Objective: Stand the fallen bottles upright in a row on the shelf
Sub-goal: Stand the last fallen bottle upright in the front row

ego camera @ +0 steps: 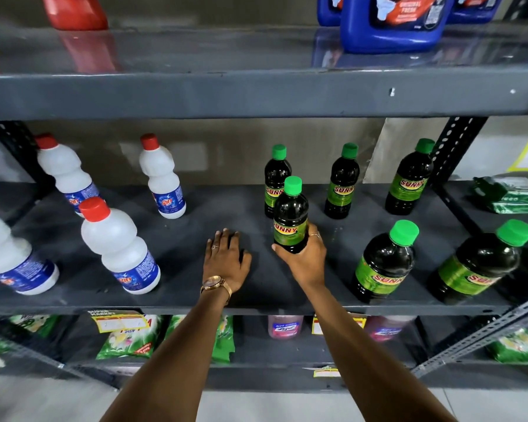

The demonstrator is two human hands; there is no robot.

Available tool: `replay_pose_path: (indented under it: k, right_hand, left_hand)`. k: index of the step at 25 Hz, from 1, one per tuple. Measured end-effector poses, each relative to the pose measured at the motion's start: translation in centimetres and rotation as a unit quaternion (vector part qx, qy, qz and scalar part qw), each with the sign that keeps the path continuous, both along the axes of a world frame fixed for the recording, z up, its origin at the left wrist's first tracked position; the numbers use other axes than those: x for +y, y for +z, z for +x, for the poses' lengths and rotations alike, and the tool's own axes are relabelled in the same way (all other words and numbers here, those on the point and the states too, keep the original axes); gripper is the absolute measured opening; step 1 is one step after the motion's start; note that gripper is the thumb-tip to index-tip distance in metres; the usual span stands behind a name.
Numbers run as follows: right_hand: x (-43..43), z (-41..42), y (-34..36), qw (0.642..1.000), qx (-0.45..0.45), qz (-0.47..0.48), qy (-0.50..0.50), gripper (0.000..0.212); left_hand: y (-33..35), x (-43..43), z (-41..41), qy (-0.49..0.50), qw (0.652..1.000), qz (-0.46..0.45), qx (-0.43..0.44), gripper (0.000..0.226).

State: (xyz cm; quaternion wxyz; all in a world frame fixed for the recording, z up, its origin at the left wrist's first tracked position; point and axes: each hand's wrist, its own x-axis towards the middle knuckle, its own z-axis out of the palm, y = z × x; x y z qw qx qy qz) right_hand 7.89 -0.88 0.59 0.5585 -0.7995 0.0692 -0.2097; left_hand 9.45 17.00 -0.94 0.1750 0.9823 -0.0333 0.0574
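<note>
My right hand (pixel 305 257) grips the lower part of a dark bottle with a green cap (pixel 290 214), held upright at the middle of the grey shelf (pixel 177 303). My left hand (pixel 226 257) rests flat on the shelf board just left of it, fingers straight. Several other dark green-capped bottles stand upright: three in a back row (pixel 342 184) and two near the front right (pixel 384 263). To the left, several white bottles with red caps (pixel 119 245) also stand upright.
The shelf above (pixel 256 92) hangs low over the bottle caps and carries blue jugs (pixel 393 22) and a red container (pixel 73 10). A perforated upright post (pixel 451 150) bounds the bay on the right. Green packets (pixel 509 196) lie beyond it and on the shelf below.
</note>
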Motion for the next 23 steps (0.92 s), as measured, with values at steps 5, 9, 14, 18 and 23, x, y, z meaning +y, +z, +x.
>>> replay_pose_path:
  k: [5, 9, 14, 18, 23]
  right_hand:
    - [-0.3, 0.5, -0.4, 0.998, 0.047, 0.007, 0.037, 0.071]
    - [-1.2, 0.1, 0.3, 0.994, 0.067, -0.018, 0.080, 0.066]
    - [-3.1, -4.1, 0.2, 0.973, 0.126, -0.063, 0.185, 0.070]
    - [-3.3, -6.7, -0.4, 0.962, 0.120, -0.138, 0.203, 0.077]
    - [-3.8, -6.9, -0.2, 0.955, 0.136, -0.139, 0.226, 0.085]
  left_hand:
    - [0.1, 0.0, 0.0, -0.003, 1.000, 0.003, -0.005, 0.053]
    - [0.2, 0.0, 0.0, -0.003, 1.000, 0.001, -0.004, 0.054]
    - [0.4, -0.1, -0.2, -0.003, 1.000, 0.006, -0.004, 0.054]
    - [0.4, -0.2, -0.5, -0.008, 1.000, 0.011, -0.005, 0.053]
    - [0.5, -0.1, -0.7, -0.013, 1.000, 0.017, -0.002, 0.054]
